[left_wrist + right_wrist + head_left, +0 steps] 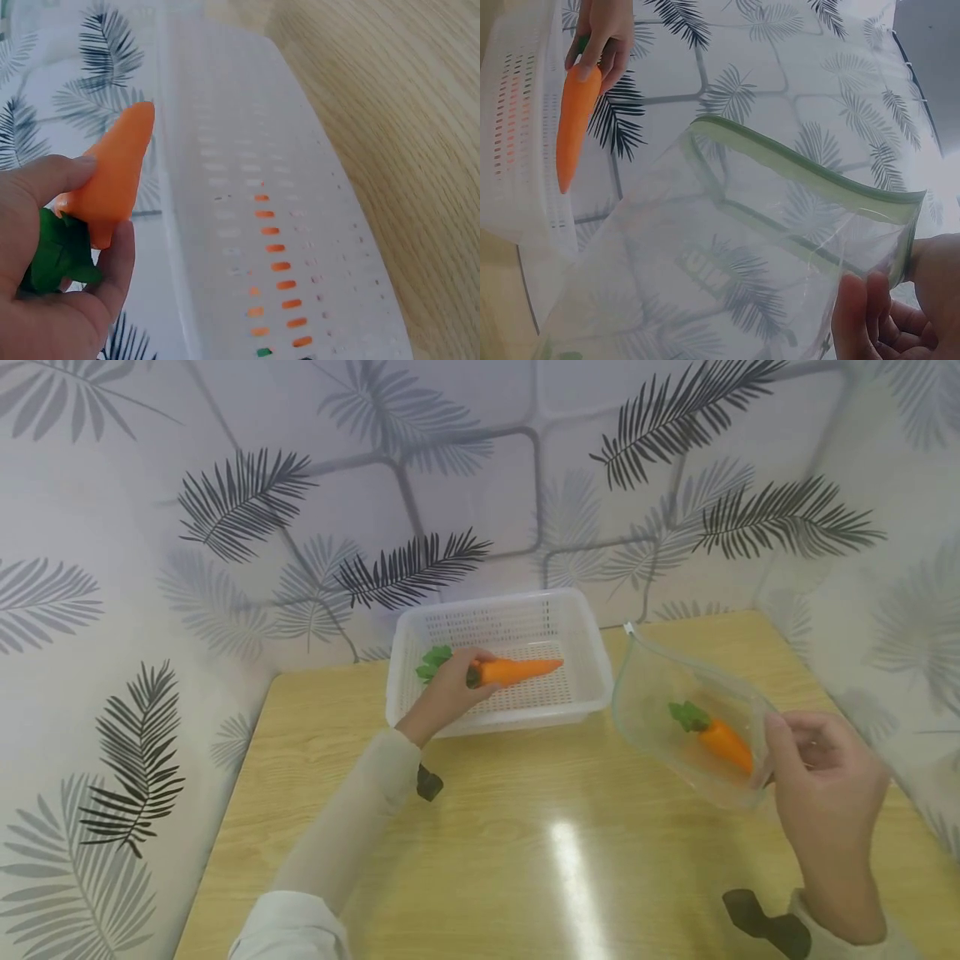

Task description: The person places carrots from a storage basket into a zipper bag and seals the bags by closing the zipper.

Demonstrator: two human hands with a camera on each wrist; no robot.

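My left hand grips an orange carrot by its green-topped end, over the white basket. In the left wrist view, thumb and fingers pinch the carrot just above its green leaves. Orange shows through the basket's slots, from a carrot inside it. My right hand pinches the side of a clear zip bag near its green-edged mouth, which gapes in the right wrist view. Another carrot with a green top lies inside the bag.
The basket stands at the back of a wooden table, against a wall covering with a leaf pattern. The bag is to the right of the basket. Dark straps hang at both wrists.
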